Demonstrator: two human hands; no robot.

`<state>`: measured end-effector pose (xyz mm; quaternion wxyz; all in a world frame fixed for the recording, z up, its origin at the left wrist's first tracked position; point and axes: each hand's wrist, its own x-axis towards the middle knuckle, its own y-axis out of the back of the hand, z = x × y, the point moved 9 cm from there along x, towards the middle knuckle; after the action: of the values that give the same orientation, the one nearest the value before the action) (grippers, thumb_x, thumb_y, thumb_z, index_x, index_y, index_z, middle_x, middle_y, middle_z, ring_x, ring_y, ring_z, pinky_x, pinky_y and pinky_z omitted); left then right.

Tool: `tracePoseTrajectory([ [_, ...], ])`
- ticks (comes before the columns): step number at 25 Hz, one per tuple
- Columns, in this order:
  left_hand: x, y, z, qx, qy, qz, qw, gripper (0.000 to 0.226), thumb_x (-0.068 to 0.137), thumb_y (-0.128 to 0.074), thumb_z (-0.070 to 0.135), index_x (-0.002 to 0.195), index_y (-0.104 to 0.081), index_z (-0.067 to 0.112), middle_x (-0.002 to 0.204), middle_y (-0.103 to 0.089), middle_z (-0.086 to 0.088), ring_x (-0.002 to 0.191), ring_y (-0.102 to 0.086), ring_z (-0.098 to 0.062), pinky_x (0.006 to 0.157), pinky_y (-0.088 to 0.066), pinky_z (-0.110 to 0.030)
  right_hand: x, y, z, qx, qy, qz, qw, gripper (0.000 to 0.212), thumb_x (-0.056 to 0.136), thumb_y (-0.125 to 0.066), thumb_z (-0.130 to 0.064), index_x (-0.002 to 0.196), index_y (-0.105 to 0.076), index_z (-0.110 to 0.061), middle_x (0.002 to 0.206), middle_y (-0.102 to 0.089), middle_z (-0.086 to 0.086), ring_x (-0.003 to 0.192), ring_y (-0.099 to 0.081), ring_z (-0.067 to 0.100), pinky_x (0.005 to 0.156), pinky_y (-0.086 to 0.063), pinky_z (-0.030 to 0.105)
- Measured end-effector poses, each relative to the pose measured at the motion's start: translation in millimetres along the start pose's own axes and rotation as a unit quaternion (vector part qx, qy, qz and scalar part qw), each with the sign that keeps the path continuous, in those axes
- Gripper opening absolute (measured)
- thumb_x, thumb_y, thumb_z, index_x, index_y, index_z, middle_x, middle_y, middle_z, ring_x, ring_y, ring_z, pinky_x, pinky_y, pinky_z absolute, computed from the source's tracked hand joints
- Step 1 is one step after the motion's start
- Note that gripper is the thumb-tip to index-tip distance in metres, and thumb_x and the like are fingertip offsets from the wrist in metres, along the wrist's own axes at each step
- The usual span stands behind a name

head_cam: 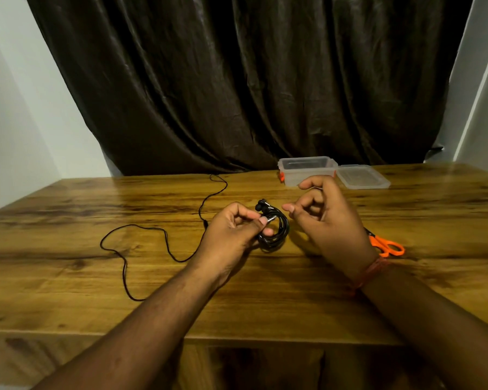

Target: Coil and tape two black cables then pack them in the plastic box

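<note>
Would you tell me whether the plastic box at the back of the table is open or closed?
Open: the plastic box has no cover on top, and its lid lies flat beside it.

You face a wooden worktop [68, 291] with dark, glossy grain catching a soft sheen. Behind it hangs a heavy dark brown curtain [237, 80] in deep folds, flanked by plain pale walls [17, 108] on both sides.

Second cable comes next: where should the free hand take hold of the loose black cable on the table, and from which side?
Probably at the open loop of the loose cable lying flat left of the left hand. Come from above and pinch the strand: it is thin, flat on the table, with bare wood around it. Its ends are hard to make out.
</note>
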<state>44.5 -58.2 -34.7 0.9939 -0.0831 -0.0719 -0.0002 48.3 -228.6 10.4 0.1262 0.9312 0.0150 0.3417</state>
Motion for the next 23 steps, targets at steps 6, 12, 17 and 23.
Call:
tracePoseTrajectory([
  [6,-1,-8,0,0.015,-0.011,-0.025,1.000,0.012,0.090,-0.063,-0.004,0.092,-0.057,0.007,0.079,-0.070,-0.007,0.073,-0.071,-0.019,0.078,-0.055,-0.038,-4,-12,-12,-0.075,0.061,-0.036,0.995,0.038,0.088,-0.067,-0.006,0.117,-0.046,-0.019,0.081,-0.062,-0.006,0.078,-0.064,0.005,0.067,-0.052,0.016],
  [12,0,-10,-2,-0.002,-0.009,-0.035,0.999,0.016,0.089,-0.064,-0.005,0.089,-0.057,0.010,0.081,-0.070,-0.008,0.071,-0.071,-0.020,0.078,-0.052,-0.040,-11,-25,-25,-0.179,0.131,-0.074,0.972,0.039,0.088,-0.065,-0.009,0.118,-0.044,-0.022,0.090,-0.058,-0.005,0.081,-0.058,0.007,0.071,-0.051,0.025],
  [17,-5,-8,3,0.079,-0.066,-0.030,0.994,0.034,0.090,-0.066,0.001,0.109,-0.053,0.026,0.120,-0.066,-0.003,0.078,-0.072,-0.027,0.080,-0.056,-0.050,-12,-29,-27,-0.205,0.145,-0.099,0.963,0.037,0.088,-0.062,-0.009,0.117,-0.044,-0.022,0.090,-0.056,-0.006,0.080,-0.055,0.005,0.072,-0.048,0.026],
  [23,-18,-25,32,0.411,-0.240,-0.052,0.878,0.039,0.090,-0.069,0.015,0.125,-0.058,0.027,0.129,-0.051,0.014,0.109,-0.051,0.004,0.090,-0.046,-0.013,-15,-34,-28,-0.203,0.159,-0.133,0.957,0.038,0.089,-0.062,-0.009,0.121,-0.046,-0.020,0.092,-0.055,-0.006,0.082,-0.055,0.005,0.072,-0.046,0.024],
])
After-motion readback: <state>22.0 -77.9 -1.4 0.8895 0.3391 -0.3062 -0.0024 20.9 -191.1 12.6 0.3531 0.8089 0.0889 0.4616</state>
